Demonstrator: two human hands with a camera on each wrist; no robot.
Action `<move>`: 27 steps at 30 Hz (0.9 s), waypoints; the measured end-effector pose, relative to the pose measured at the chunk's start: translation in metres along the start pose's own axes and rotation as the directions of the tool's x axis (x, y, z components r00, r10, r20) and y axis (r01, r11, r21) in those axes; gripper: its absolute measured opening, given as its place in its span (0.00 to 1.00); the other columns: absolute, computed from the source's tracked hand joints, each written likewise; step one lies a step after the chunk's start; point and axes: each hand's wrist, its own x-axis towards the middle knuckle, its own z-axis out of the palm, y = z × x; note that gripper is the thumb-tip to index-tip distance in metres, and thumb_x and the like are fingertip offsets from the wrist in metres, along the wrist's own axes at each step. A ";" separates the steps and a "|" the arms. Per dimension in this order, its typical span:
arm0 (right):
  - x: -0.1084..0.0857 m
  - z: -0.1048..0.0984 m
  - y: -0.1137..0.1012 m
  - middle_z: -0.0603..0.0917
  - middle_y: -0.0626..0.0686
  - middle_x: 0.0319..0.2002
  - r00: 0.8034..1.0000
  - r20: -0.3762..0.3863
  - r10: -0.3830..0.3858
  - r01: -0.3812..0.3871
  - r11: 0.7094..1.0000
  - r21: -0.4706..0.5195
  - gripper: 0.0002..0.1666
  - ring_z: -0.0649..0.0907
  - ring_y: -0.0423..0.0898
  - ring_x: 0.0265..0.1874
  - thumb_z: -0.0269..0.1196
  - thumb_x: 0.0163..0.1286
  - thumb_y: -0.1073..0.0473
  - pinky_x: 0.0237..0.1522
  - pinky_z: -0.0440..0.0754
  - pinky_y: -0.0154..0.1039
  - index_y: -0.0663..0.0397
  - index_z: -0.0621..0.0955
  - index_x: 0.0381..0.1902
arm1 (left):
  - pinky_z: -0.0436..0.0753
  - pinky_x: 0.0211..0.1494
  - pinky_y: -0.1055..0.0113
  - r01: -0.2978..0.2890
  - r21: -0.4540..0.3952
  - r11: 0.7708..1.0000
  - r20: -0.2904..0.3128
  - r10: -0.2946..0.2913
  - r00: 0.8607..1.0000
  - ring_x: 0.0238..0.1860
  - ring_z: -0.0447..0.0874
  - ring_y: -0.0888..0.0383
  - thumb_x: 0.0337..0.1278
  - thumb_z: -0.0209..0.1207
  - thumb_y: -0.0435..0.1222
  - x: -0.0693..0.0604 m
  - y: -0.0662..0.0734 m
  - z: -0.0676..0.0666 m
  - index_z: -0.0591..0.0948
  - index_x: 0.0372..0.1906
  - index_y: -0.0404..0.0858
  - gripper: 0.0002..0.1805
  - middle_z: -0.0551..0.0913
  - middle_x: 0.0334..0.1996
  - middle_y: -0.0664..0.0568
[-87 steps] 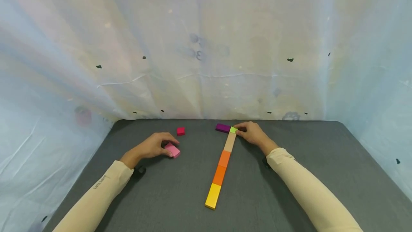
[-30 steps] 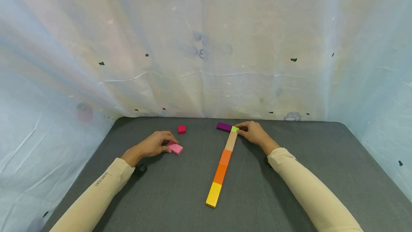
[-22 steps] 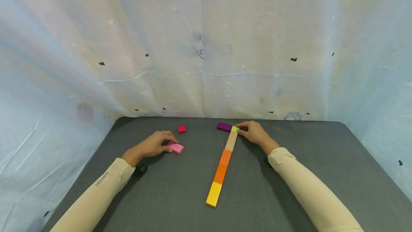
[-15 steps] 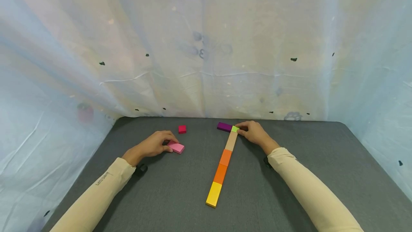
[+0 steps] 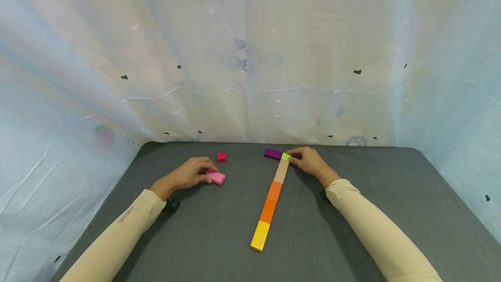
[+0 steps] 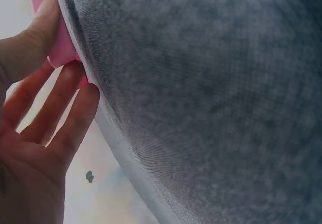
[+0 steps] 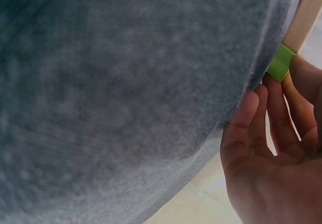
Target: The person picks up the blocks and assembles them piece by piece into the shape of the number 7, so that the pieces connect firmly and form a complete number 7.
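Note:
On the left side of the table, my left hand [image 5: 188, 173] pinches a pink rectangular block [image 5: 216, 177] between thumb and fingers. In the left wrist view the thumb lies on that pink block [image 6: 63, 48]. My right hand [image 5: 311, 161] holds a small lime-green block [image 5: 286, 156] with thumb and fingertips, also visible as the green block [image 7: 280, 63] in the right wrist view. This green block is the corner where a purple block [image 5: 272, 154] meets a row: a natural-wood block [image 5: 281, 172], two orange blocks [image 5: 274, 191] and a yellow block [image 5: 260, 235].
A small red block [image 5: 222, 157] sits alone beyond my left hand. The dark grey table [image 5: 211, 238] ends at the back against a pale hanging curtain [image 5: 297, 55], which also drapes down both sides.
My left hand has shifted the pink block slightly right and away, and the block has turned somewhat. The right hand stays at the green block, and the row keeps its layout.

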 end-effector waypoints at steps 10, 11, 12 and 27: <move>0.000 0.000 0.001 0.82 0.58 0.61 1.000 0.003 -0.004 0.004 1.000 -0.006 0.22 0.80 0.57 0.59 0.59 0.75 0.54 0.60 0.77 0.54 0.49 0.79 0.65 | 0.79 0.53 0.55 -0.002 -0.036 0.999 -0.035 0.001 0.999 0.49 0.80 0.61 0.56 0.69 0.38 0.001 -0.003 0.001 0.85 0.51 0.53 0.17 0.83 0.47 0.61; 0.000 0.000 0.001 0.82 0.58 0.61 1.000 0.002 -0.006 0.006 1.000 -0.007 0.22 0.80 0.57 0.59 0.59 0.75 0.55 0.60 0.77 0.54 0.49 0.79 0.65 | 0.79 0.53 0.55 -0.003 -0.039 0.999 -0.036 0.001 0.999 0.48 0.80 0.61 0.56 0.69 0.38 0.001 -0.003 0.001 0.85 0.51 0.53 0.17 0.83 0.47 0.61; 0.000 0.000 0.001 0.82 0.57 0.61 1.000 0.001 -0.002 0.002 1.000 -0.001 0.22 0.80 0.56 0.59 0.59 0.75 0.55 0.60 0.77 0.54 0.48 0.79 0.65 | 0.79 0.53 0.56 -0.002 -0.044 0.999 -0.038 0.000 0.999 0.48 0.80 0.61 0.56 0.69 0.38 0.001 -0.003 0.001 0.85 0.51 0.53 0.16 0.83 0.47 0.61; -0.001 0.000 0.000 0.82 0.58 0.60 1.000 -0.006 -0.021 0.021 1.000 -0.013 0.22 0.81 0.57 0.57 0.59 0.75 0.54 0.59 0.77 0.54 0.50 0.79 0.65 | 0.79 0.55 0.54 0.025 -0.039 0.999 -0.047 -0.027 0.999 0.51 0.79 0.58 0.56 0.69 0.37 0.004 -0.002 -0.001 0.85 0.52 0.52 0.17 0.83 0.49 0.59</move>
